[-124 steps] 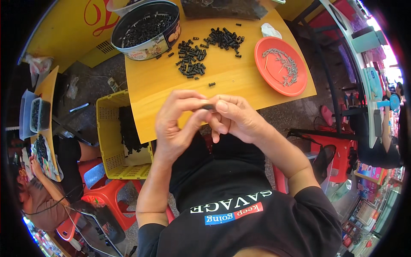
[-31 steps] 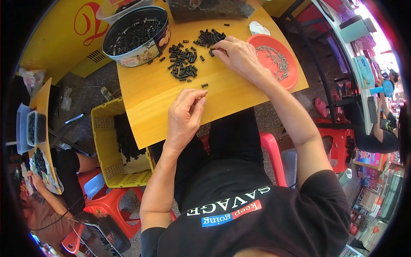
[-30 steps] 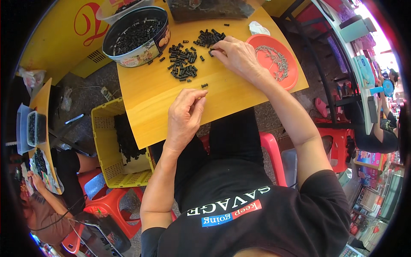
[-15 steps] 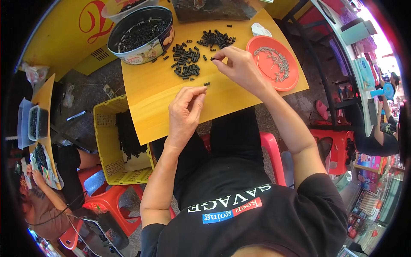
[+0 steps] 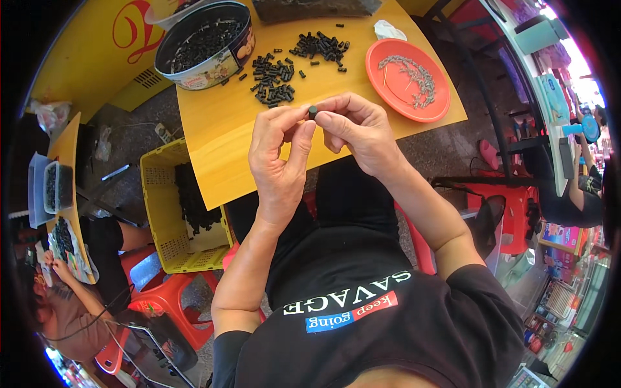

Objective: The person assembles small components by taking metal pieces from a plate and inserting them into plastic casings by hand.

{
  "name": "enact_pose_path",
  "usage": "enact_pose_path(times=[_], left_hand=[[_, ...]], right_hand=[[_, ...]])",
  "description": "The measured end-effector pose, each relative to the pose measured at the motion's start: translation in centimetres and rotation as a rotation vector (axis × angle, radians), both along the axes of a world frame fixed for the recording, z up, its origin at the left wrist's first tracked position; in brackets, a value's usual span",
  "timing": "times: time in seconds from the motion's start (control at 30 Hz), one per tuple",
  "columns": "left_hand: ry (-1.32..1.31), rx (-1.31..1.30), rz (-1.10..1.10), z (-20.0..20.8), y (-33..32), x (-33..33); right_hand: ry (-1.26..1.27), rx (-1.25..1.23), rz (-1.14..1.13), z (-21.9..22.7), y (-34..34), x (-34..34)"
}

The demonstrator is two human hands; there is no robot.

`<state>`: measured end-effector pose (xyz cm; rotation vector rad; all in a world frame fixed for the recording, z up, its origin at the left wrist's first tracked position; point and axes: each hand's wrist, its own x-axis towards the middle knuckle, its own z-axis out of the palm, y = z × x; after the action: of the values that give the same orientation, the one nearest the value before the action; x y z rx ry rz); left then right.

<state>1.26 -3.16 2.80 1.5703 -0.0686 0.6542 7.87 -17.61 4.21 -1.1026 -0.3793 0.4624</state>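
Between the fingertips of both hands, just above the wooden table (image 5: 220, 155), is a small black cylindrical part (image 5: 313, 112). My left hand (image 5: 281, 145) pinches it from the left with thumb and forefinger. From the other side my right hand (image 5: 359, 129) grips it with thumb and bent fingers. Whether it is one piece or two joined pieces I cannot tell. Beyond my hands lie loose piles of like black parts (image 5: 274, 81), with another heap (image 5: 320, 46) farther back. To the right stands a red plate (image 5: 407, 110) holding small metal pieces (image 5: 424, 81).
A round tub (image 5: 200, 79) full of black parts stands at the table's far left, with crumpled white tissue (image 5: 388, 30) at the back right. Left of my legs is a yellow crate (image 5: 162, 220). Another person (image 5: 71, 310) works at a side table on the left.
My right hand has come back from the piles toward me and met my left hand. My left hand has risen slightly, and both now hold the small black part together.
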Motion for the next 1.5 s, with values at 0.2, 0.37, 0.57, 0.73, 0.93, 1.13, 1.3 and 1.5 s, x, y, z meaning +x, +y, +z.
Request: enact_pose_path(times=[0.2,0.37,0.57,0.73,0.93,1.13,1.3,1.5], left_hand=[[0.018,-0.067,-0.050,-0.2,-0.3,-0.1],[0.088,-0.117,-0.140,-0.6,-0.7,0.0],[0.246,-0.126,-0.283,-1.2,-0.7,0.4],[0.358,-0.055,-0.385,-0.7,-1.2,1.2],[0.338,-0.008,-0.424,-1.6,-1.6,1.9],[0.392,-0.155,-0.378,-2.2,-1.2,1.8],[0.410,-0.198,-0.388,-2.3,-0.7,1.9],[0.393,-0.225,-0.404,-2.5,-0.5,1.8]], right_hand=[[0.230,0.057,0.090,0.6,-0.7,-0.4],[0.316,0.061,0.081,0.9,-1.8,-0.2],[-0.023,-0.242,0.029,0.7,-4.1,0.0],[-0.707,-0.608,-0.063,1.1,-5.6,1.0],[-0.690,-0.694,0.015,2.8,-7.8,2.7],[-1.153,-1.012,-0.358,1.0,-14.4,12.2],[-1.325,-1.303,-0.219,0.6,-15.7,15.2],[-1.356,-1.424,-0.090,0.2,-14.6,15.9]])
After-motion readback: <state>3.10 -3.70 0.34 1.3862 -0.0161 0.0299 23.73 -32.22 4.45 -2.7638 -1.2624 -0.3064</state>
